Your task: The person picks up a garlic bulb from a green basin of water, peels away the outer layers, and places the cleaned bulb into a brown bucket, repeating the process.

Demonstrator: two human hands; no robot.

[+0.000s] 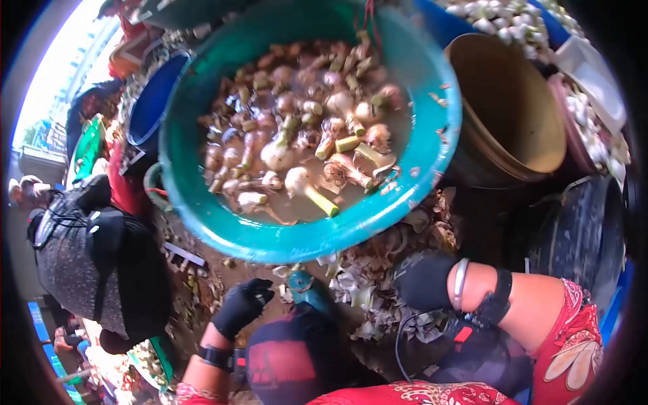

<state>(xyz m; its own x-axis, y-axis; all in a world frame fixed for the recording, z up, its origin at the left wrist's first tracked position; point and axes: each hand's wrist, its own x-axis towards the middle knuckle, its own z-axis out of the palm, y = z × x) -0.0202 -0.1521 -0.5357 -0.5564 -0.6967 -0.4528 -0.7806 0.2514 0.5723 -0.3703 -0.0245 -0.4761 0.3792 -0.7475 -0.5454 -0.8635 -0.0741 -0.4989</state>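
In front of me a large teal tub (317, 251) holds murky water and many bulbs with cut green stems (297, 182), which look like garlic. My left hand (241, 308), in a black glove, is below the tub's near rim with its fingers curled in; whether anything is in them does not show. Close to it is a small teal object (302, 286) that I cannot identify. My right hand (424, 279), also gloved in black, is over a heap of pale peelings (368, 290). Its fingers are dark and blurred, so their grip is hidden.
A tan bucket (550, 138) stands right of the tub, with a dark container (584, 226) nearer me. White bulbs (499, 23) fill a blue container at upper right. A blue basin (152, 101) is at left, beside a person in dark clothing (101, 263).
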